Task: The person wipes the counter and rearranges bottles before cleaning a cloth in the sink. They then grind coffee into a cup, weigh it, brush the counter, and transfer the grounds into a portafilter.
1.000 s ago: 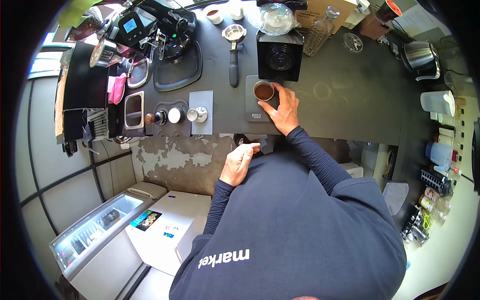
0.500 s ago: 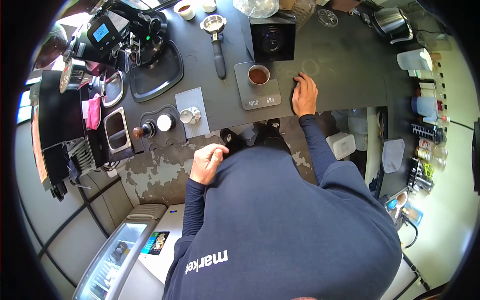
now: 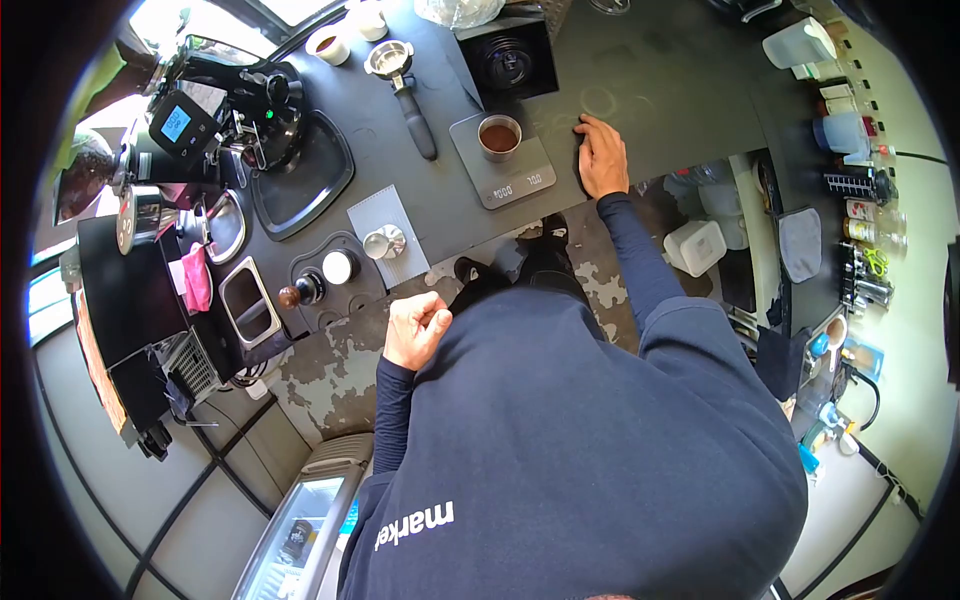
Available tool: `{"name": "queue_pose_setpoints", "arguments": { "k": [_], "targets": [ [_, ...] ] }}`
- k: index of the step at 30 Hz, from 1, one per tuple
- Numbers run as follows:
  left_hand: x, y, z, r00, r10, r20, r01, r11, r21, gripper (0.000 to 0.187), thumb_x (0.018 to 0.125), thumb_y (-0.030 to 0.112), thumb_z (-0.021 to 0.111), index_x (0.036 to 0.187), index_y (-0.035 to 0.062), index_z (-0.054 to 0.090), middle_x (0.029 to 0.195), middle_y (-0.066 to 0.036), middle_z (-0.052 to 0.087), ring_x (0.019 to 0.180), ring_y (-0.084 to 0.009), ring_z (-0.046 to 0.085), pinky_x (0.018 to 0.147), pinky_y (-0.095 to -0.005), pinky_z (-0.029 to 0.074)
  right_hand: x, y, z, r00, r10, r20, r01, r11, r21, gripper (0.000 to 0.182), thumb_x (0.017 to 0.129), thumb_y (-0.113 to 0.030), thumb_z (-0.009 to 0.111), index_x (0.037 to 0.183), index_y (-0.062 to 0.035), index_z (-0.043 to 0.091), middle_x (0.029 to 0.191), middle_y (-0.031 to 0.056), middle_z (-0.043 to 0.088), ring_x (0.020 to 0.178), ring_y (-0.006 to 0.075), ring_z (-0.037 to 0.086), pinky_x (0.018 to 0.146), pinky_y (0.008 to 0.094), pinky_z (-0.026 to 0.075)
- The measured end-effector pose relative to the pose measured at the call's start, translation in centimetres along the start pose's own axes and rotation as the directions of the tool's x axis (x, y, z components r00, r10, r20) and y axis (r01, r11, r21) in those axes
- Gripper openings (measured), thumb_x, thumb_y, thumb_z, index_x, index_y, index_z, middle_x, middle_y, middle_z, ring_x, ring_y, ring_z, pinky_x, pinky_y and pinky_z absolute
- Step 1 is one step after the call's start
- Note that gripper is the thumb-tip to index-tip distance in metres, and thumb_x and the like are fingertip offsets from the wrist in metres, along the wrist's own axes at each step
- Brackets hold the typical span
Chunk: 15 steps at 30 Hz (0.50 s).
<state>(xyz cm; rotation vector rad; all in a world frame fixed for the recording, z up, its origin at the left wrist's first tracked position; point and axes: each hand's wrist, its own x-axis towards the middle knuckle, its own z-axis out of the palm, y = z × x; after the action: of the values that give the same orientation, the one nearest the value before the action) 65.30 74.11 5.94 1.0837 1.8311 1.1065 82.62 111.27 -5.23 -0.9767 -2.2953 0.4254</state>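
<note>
My right hand (image 3: 602, 157) lies on the dark counter (image 3: 650, 110), fingers stretched out and holding nothing. Left of it is a flat digital scale (image 3: 520, 180) with a lit display. A metal dosing cup (image 3: 499, 137) of brown coffee grounds stands on the scale. In front of my body, off the counter's edge, my left hand (image 3: 416, 330) is loosely curled, and nothing shows in it. The nearest thing to it is a small metal tool with a rounded top (image 3: 384, 242), on a grey mat (image 3: 400, 212). A portafilter (image 3: 408, 100) lies further back.
A coffee machine with a lit screen (image 3: 175, 122) and a black drip tray (image 3: 305, 180) occupy the left. A wooden-handled tamper (image 3: 302, 290) sits near the front edge. Behind the scale is a black box (image 3: 508, 65). White cups (image 3: 328, 45) stand at the back.
The view has turned and shifted, so the counter items sit further left. Both hands keep nearly the same pose. The scale's right-hand readout has risen slightly.
</note>
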Motion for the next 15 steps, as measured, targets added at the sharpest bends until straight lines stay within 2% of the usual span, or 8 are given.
{"name": "queue_pose_setpoints", "arguments": {
  "k": [15],
  "targets": [
    [-0.16, -0.28, 0.68, 1.0, 0.0, -0.017, -0.001, 0.999, -0.052, 0.059, 0.095, 0.055, 0.064, 0.073, 0.0004, 0.057, 0.057, -0.004, 0.04, 0.052, -0.0126, 0.036, 0.05, -0.0317, 0.029, 0.16, -0.37, -0.17, 1.0, 0.003, -0.005, -0.003, 1.0, 0.008, 0.019, 0.094, -0.007, 0.057, 0.11, -0.008, 0.066, 0.13, 0.0063, 0.066, 0.123, 0.0291, 0.058, 0.104, 0.0414, 0.044]
  ]
}}
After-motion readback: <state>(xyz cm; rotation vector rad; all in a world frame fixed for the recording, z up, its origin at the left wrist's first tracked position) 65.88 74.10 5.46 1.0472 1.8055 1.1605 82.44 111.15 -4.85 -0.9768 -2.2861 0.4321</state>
